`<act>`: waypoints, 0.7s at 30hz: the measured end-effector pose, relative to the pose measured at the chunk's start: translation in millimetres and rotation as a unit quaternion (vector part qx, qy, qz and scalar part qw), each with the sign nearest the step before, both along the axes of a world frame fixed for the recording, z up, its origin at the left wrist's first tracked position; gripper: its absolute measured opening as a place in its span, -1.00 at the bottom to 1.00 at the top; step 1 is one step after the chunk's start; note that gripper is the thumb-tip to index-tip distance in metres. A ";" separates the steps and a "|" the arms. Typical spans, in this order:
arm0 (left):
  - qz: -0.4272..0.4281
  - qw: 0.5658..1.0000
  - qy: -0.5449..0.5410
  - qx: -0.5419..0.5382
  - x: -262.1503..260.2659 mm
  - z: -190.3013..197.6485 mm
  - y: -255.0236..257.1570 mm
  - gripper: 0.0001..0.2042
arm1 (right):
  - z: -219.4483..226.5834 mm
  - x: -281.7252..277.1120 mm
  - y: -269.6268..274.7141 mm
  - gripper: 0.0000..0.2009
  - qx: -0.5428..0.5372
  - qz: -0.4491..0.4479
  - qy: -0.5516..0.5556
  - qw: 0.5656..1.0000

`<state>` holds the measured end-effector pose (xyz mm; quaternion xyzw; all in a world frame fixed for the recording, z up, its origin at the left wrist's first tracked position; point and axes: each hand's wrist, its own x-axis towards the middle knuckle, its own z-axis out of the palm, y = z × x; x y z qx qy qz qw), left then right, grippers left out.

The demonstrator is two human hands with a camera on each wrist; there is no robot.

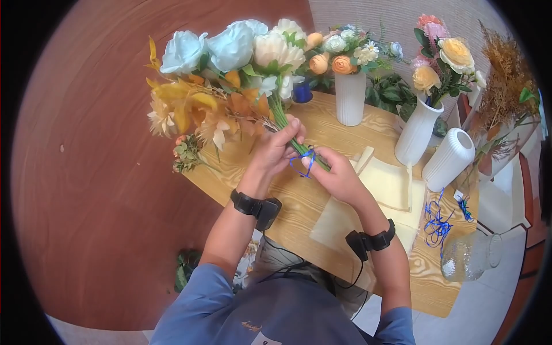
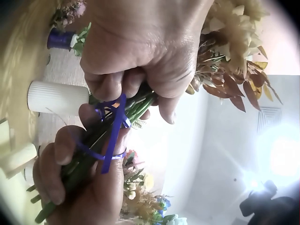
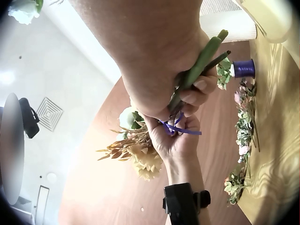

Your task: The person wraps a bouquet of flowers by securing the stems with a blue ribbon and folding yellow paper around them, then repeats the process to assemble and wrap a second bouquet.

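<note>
A bouquet of artificial flowers [image 1: 236, 49] with pale blue and cream blooms and orange-brown leaves is held up over the table, its heads to the left. My left hand [image 1: 276, 148] grips the bundled green stems [image 1: 280, 118] just below the flowers. Lower down, my right hand [image 1: 336, 175] holds the stem ends, which stick out past its fingers in the right wrist view. Between the two hands a blue ribbon [image 2: 115, 133] is wound round the stems, with loose tails and a loop hanging off it.
On the wooden table [image 1: 276, 201] stand white vases [image 1: 349, 98], some holding flowers, and a blue ribbon spool [image 1: 302, 92]. Yellowish wrapping sheets [image 1: 385, 184], tangled blue ribbon [image 1: 438, 224] and a glass vase [image 1: 468, 257] lie at the right. Small flower sprigs [image 3: 243, 126] lie near the table's edge.
</note>
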<state>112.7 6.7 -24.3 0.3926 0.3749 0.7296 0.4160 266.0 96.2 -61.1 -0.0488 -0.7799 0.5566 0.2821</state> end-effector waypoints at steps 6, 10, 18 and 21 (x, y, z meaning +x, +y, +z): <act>0.003 1.000 -0.002 -0.020 1.1 1.5 0.6 -0.69 | -1.0 -2.2 -4.9 -0.60 0.005 -0.045 0.056 0.997; 0.016 0.999 0.016 -0.037 1.5 -0.5 1.2 -0.68 | 1.3 -2.6 -2.6 -0.70 -0.066 -0.024 0.066 0.995; 0.020 0.997 0.042 -0.060 -1.8 1.0 -4.0 -0.62 | 1.3 -0.2 12.6 -0.72 -0.047 -0.112 0.109 0.987; 0.036 0.996 0.038 -0.076 -3.3 2.6 -6.0 -0.56 | 2.2 2.7 19.0 -0.71 -0.111 -0.118 0.093 0.982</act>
